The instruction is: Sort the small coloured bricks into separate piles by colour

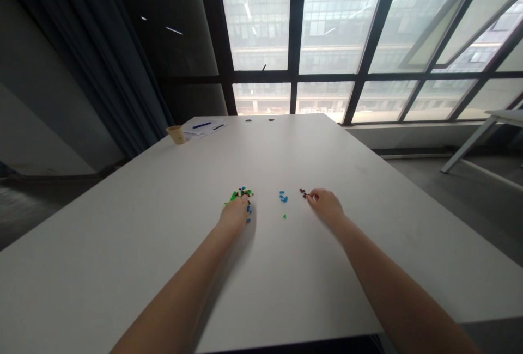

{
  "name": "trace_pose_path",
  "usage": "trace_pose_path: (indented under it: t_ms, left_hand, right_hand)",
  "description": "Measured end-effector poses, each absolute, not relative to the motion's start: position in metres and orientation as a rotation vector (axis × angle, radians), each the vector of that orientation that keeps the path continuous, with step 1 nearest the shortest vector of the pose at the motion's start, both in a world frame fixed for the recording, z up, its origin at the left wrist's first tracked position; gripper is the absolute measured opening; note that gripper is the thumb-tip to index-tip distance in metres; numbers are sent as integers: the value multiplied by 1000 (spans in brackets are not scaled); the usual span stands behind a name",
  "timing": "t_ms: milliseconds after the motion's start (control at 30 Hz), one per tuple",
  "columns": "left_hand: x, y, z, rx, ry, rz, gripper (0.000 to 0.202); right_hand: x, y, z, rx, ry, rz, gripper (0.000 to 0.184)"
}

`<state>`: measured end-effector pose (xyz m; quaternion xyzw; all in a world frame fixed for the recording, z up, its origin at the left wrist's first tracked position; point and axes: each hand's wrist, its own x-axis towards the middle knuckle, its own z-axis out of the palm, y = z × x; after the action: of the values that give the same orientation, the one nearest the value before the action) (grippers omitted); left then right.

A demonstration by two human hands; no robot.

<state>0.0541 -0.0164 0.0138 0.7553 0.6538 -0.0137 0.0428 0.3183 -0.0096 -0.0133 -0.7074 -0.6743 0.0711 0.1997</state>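
Observation:
On a white table [163,256], a small heap of tiny green, blue and dark pieces [241,194] lies under the fingertips of my left hand [236,213], whose fingers curl down onto the heap. My right hand [326,204] rests to the right, fingertips pinched at a few small brown pieces [303,193]. Between the hands lie a few loose blue pieces [283,197] and one tiny green piece [285,216]. What the fingers hold, if anything, is too small to make out.
A paper cup [176,134] stands at the far left of the table, beside papers with a blue pen [201,124]. Large windows rise behind the table. A second white table [506,117] stands at the far right. A dark curtain hangs at left.

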Motion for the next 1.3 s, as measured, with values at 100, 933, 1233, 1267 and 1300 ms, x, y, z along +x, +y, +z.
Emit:
trace_pose_path:
  t_ms: [100, 933, 1233, 1267, 1300]
  left_hand:
    - [55, -19, 18, 2283, 2053, -18, 24]
    - [71, -15, 9, 2230, 1333, 910, 16]
    - [81, -24, 16, 2244, 1223, 974, 22]
    - [82, -25, 18, 2245, 1217, 962, 23]
    - [83, -26, 19, 2239, 1212, 957, 25]
  right_hand:
    - [318, -10, -13, -1980, -1884, 198, 24]
    - [314, -10, -12, -1907, -1864, 228, 23]
    - [308, -10, -13, -1730, -1927, 175, 20]
    - [306, -11, -13, -1673, -1946, 187, 19]
    - [303, -12, -13, -1604, -1966, 205, 17]
